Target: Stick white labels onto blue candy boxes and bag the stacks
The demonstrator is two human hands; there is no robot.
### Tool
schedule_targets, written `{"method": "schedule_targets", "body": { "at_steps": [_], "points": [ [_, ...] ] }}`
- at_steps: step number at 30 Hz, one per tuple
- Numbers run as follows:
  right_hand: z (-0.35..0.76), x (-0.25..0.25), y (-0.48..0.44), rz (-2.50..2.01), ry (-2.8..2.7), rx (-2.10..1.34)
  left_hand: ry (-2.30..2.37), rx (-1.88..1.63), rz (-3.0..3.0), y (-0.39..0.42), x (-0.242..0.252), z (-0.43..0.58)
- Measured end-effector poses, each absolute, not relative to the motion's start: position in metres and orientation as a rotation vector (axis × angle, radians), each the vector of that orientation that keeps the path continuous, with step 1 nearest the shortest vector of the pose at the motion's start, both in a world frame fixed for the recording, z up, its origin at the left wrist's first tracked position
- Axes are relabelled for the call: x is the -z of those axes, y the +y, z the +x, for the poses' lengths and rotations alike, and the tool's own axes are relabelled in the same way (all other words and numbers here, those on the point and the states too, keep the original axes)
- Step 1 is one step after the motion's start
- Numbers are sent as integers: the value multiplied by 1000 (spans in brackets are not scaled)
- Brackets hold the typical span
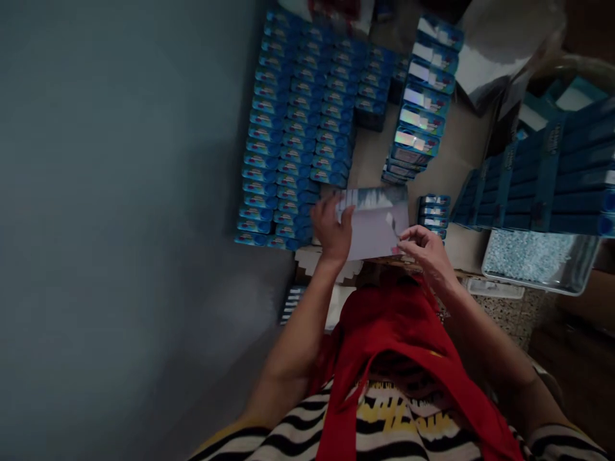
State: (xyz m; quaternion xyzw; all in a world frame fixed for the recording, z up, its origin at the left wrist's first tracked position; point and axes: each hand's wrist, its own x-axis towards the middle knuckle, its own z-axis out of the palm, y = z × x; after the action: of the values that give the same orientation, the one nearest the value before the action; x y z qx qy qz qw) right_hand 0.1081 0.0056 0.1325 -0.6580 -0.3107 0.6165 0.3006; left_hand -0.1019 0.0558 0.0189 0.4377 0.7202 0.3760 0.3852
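Note:
My left hand (332,232) grips the left edge of a pale sheet (369,234), its thumb lying on top. A shiny band of what look like silvery stickers runs along the sheet's far edge. Over the sheet's right side, my right hand (426,248) is closed in a pinch at a small whitish sticker (390,221), which looks lifted at an angle. Just beyond the right hand stands a short row of small blue boxes (435,208). A longer row of blue boxes (423,99) with shiny stickers on top is farther back.
Many blue boxes (283,128) stand in tight columns at the left, beside a bluish wall (120,192). Larger blue cartons (542,173) are stacked at the right. Below them, a clear tray (583,269) holds small pale-blue pieces. A white bag (504,45) lies behind.

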Motion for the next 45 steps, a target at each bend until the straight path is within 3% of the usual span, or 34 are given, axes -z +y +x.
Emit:
{"method": "schedule_targets", "body": {
  "at_steps": [4,7,19,28,37,45],
  "points": [
    [144,-163,-9,-1756,-771,-1611,1174,-746,769,38,-67,-58],
    [166,-181,-18,-1747,-758,-1579,954,-665,666,38,-88,-27],
    [235,-226,-49,-1784,-641,-1335,855,-566,761,40,-144,59],
    [266,-239,-53,-1892,-784,-1166,860,-625,963,38,-159,90],
    [326,-300,-7,-2197,-1276,-475,674,-565,1041,93,-205,149],
    [381,-293,43,-2236,-1284,-595,706,-623,1009,120,-213,191]
  ]
}}
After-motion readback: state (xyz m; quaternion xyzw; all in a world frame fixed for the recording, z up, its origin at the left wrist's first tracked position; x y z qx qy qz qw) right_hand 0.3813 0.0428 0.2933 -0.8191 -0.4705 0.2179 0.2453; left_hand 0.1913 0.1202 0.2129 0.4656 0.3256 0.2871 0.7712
